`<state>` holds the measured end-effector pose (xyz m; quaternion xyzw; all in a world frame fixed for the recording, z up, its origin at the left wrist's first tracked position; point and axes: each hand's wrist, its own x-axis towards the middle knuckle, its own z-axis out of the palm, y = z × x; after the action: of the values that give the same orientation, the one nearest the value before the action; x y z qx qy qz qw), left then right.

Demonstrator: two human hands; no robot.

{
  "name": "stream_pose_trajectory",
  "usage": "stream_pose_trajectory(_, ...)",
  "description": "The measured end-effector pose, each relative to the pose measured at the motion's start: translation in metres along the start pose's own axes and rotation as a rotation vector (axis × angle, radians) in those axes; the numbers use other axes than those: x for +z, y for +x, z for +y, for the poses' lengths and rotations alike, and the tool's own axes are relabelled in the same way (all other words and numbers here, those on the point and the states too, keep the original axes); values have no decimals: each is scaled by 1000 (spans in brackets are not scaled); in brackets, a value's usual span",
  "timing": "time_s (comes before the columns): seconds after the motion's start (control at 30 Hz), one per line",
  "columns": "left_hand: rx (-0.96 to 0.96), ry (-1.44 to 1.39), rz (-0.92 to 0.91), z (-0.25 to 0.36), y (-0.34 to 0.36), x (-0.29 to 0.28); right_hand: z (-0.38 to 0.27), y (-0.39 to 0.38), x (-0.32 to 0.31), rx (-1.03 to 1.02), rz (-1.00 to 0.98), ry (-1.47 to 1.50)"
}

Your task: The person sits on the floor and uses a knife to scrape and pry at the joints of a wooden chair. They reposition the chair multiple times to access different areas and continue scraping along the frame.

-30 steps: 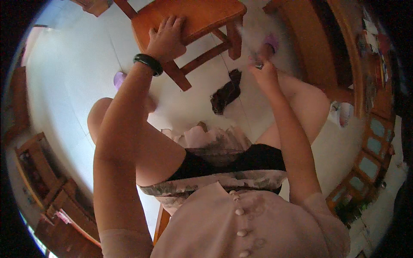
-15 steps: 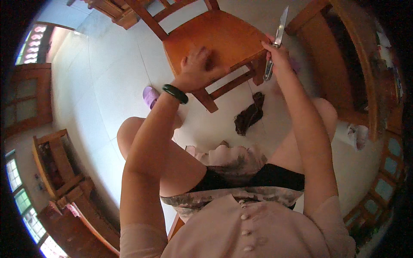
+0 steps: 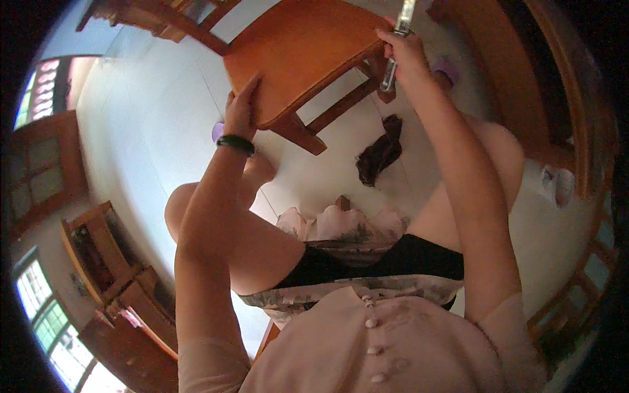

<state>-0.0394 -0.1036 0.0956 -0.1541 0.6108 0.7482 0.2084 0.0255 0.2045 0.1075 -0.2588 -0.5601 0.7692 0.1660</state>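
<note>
A wooden chair (image 3: 301, 52) with an orange-brown seat stands in front of my knees. My left hand (image 3: 242, 114), with a dark bangle at the wrist, grips the seat's left front corner, a digit lying along the top and the others partly hidden at the side. At the seat's right front corner, my right hand (image 3: 407, 57) is closed around a knife (image 3: 388, 77). Its handle sticks out below the fist and its shiny blade points up and away, the tip cut off by the picture's upper edge. The right fingertips touch or nearly touch the chair.
A dark crumpled bundle (image 3: 380, 154) lies on the pale tiled floor between my feet and the chair. Wooden furniture (image 3: 485, 72) stands at the right, with a whitish object (image 3: 558, 185) on the floor near it. More wooden furniture (image 3: 105, 255) lines the left wall.
My left hand has moved from above the seat to its left front corner and taken hold there. The right hand keeps the knife by the right corner. The view has shifted slightly.
</note>
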Motion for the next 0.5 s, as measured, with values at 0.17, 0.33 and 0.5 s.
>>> stream_pose_trajectory(0.17, 115, 75, -4, -13, -5, -26, 8, 18, 18, 34, -149, -33)
stream_pose_trajectory(0.33, -9, 47, 99, -17, -12, -59, 32, 36, 61, 88, -305, -50)
stream_pose_trajectory(0.5, -172, -190, 253, -57, -53, -49, 55, 46, 71, 171, -460, -118)
